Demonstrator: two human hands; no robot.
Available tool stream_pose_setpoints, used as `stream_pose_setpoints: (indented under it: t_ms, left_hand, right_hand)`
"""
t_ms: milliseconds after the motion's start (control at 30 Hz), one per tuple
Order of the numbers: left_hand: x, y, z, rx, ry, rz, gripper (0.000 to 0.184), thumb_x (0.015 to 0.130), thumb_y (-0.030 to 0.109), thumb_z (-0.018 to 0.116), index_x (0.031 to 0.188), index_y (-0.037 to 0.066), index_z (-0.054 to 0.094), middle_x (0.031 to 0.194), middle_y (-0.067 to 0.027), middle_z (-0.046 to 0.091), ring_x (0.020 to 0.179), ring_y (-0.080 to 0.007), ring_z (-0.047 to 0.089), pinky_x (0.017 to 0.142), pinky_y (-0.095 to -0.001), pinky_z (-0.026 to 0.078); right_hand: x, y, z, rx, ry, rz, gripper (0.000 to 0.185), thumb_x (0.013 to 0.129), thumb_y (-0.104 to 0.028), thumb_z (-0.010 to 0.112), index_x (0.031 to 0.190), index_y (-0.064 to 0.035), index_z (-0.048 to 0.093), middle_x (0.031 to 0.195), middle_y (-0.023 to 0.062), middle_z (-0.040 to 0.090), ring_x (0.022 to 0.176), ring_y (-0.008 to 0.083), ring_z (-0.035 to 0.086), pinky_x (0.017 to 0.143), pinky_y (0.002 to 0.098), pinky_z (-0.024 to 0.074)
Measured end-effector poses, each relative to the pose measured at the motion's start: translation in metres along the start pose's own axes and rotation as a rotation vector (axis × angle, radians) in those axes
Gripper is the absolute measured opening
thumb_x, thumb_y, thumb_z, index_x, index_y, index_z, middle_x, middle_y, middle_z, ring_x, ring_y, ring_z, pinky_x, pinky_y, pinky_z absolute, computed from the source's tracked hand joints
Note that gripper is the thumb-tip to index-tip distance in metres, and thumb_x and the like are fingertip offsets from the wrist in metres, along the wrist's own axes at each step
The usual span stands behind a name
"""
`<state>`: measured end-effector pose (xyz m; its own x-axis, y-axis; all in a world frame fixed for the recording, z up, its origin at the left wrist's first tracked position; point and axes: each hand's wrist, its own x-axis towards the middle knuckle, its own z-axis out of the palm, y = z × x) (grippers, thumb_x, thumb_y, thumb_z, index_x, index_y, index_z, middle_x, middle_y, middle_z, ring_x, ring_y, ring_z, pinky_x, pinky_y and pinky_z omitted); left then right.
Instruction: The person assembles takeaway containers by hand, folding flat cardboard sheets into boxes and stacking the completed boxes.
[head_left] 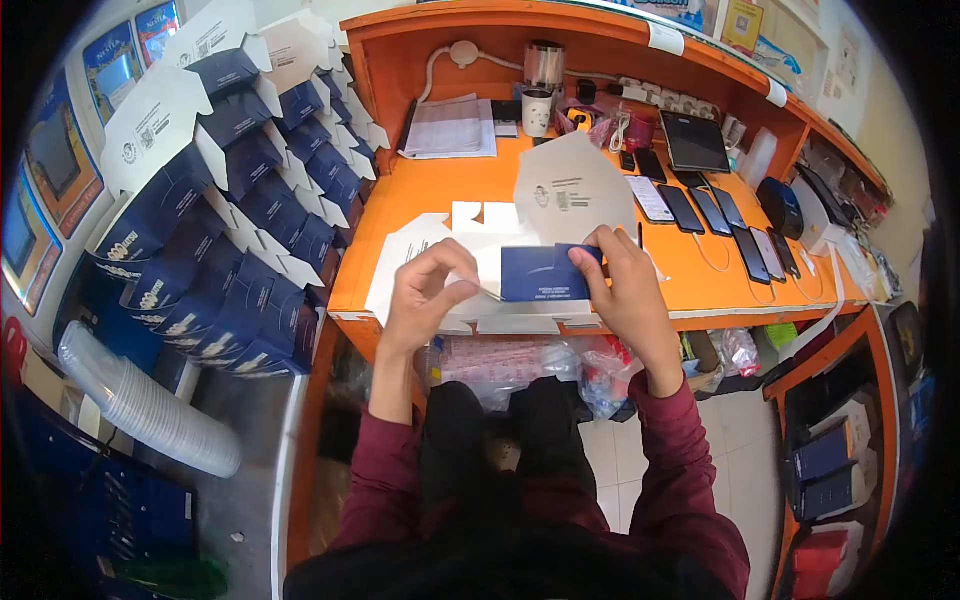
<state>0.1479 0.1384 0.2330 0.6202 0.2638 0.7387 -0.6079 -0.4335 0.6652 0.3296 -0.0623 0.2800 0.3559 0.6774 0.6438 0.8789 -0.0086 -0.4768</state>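
Note:
In front of me at the desk's near edge is a partly folded cardboard box with a dark blue printed panel [545, 275] and white inner flaps [575, 190], one large flap standing up behind. My right hand [628, 290] grips the blue panel's right end, thumb on its face and fingers behind. My left hand [428, 288] is curled at the box's left side, thumb and forefinger pinched at the edge of a thin flap. Its other fingers are bent. More white cardboard [405, 250] lies flat on the desk behind my left hand.
Stacked blue boxes with raised white lids [240, 190] stand to the left. Several phones [710, 215] and cables lie on the orange desk [470, 180] at right. Papers [445, 127] and a patterned cup [536, 112] are at the back. Nested plastic cups [145, 405] lie lower left.

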Motion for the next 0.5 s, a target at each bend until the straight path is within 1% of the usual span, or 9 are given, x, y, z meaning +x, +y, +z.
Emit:
stream_pose_setpoints:
  t_ms: [67,167,200,333,433,500]
  left_hand:
    - [0.007,0.01,0.02,0.26,0.05,-0.041,0.021,0.088,0.006,0.075,0.105,0.003,0.063,0.103,-0.008,0.059,0.101,-0.022,0.058,0.1,-0.037,0.044]
    - [0.015,0.018,0.04,0.517,0.086,0.049,0.029,0.087,0.006,0.075,0.113,0.002,0.062,0.112,-0.0111,0.056,0.107,-0.0242,0.056,0.096,-0.0329,0.043]
    - [0.016,0.018,0.042,0.502,0.17,0.025,0.031,0.087,0.008,0.075,0.115,0.004,0.063,0.114,-0.0128,0.056,0.108,-0.0271,0.056,0.098,-0.035,0.043]
    - [0.02,0.033,0.041,0.693,0.018,0.019,0.032,0.091,0.011,0.069,0.122,0.005,0.063,0.121,-0.0127,0.057,0.111,-0.0307,0.053,0.101,-0.038,0.039]
    - [0.02,0.041,0.045,0.757,-0.089,0.012,0.034,0.094,0.011,0.064,0.127,0.006,0.062,0.121,-0.012,0.058,0.111,-0.0314,0.051,0.102,-0.0397,0.037]
    - [0.02,0.045,0.048,0.759,-0.144,0.026,0.035,0.095,0.01,0.061,0.13,0.007,0.062,0.12,-0.0118,0.058,0.112,-0.0307,0.05,0.1,-0.0401,0.036]
  right_hand:
    - [-0.004,-0.009,0.002,0.013,-0.03,-0.034,0.021,0.098,-0.018,0.065,0.097,0.0012,0.055,0.09,0.0243,0.061,0.083,0.0465,0.062,0.07,0.0501,0.048]
    - [-0.009,-0.014,0.006,0.014,-0.02,-0.049,0.018,0.097,-0.015,0.066,0.097,-0.0001,0.057,0.09,0.0238,0.061,0.083,0.0466,0.062,0.07,0.049,0.0482]
    - [-0.009,-0.014,0.004,0.022,-0.016,-0.039,0.017,0.097,-0.014,0.066,0.098,-0.0004,0.057,0.091,0.0233,0.06,0.084,0.0464,0.062,0.07,0.0487,0.0484]
    - [-0.012,-0.021,-0.001,0.0,0.002,-0.075,0.012,0.097,-0.011,0.066,0.099,-0.0016,0.059,0.091,0.0216,0.059,0.082,0.0445,0.063,0.069,0.0472,0.0491]
    - [-0.016,-0.027,0.002,0.103,0.022,-0.075,0.01,0.096,-0.01,0.065,0.104,-0.0026,0.062,0.093,0.0209,0.06,0.078,0.0423,0.064,0.065,0.0453,0.0498]
    - [-0.015,-0.032,0.004,0.057,0.063,-0.141,0.017,0.096,-0.009,0.065,0.112,-0.0037,0.064,0.096,0.0198,0.062,0.078,0.041,0.065,0.063,0.0441,0.0506]
